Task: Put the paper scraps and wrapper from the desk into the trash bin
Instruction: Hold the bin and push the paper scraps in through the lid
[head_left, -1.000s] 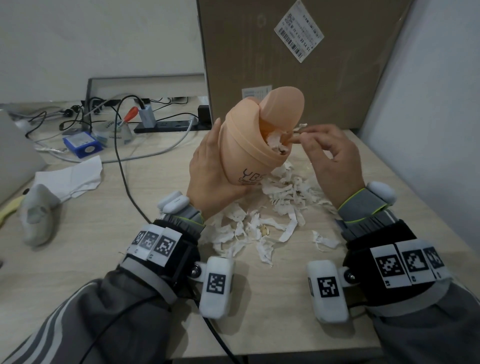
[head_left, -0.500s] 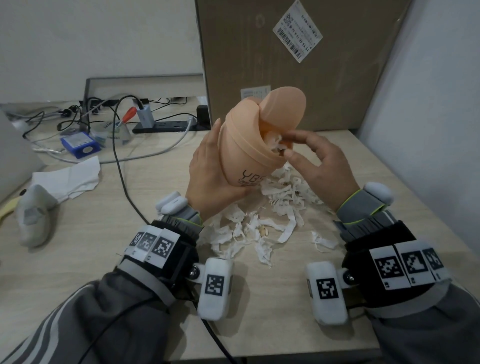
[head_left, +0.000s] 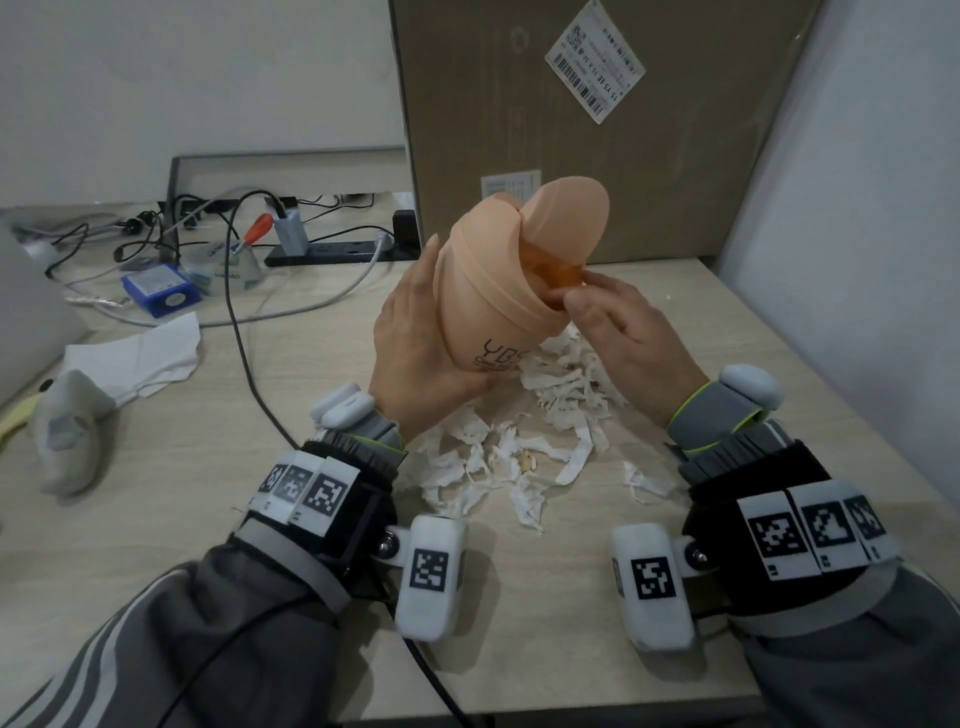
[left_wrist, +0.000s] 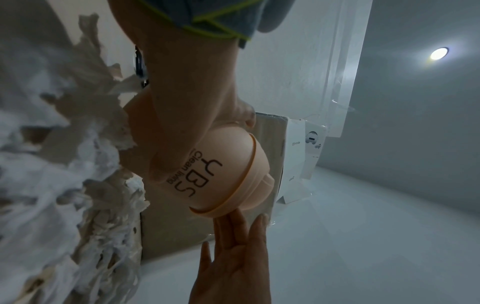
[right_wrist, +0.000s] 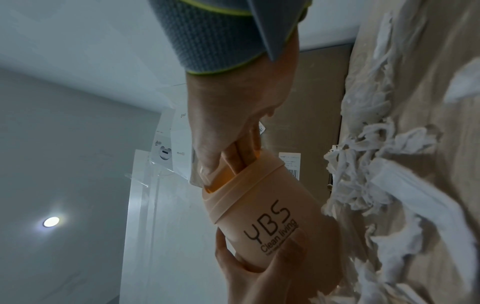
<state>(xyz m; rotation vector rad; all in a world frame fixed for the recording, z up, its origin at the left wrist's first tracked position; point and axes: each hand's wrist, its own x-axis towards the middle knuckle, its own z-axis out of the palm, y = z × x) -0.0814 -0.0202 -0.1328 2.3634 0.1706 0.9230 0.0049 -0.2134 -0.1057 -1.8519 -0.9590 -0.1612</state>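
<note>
A cardboard box (head_left: 597, 130) stands behind a blue box (head_left: 161, 288).

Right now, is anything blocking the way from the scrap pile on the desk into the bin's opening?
Partly. The right hand has its fingers in the mouth of the trash bin, under the tipped-up swing lid. Otherwise nothing lies between the paper scraps and the bin, held tilted by the left hand.

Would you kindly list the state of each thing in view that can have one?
Bin: lifted off the desk, tilted, flap lid pushed open.
Left hand: grips the bin's body.
Right hand: fingers pushed into the bin's mouth.
Scraps: piled loose on the desk under the bin.
Box: upright, closed.
</note>
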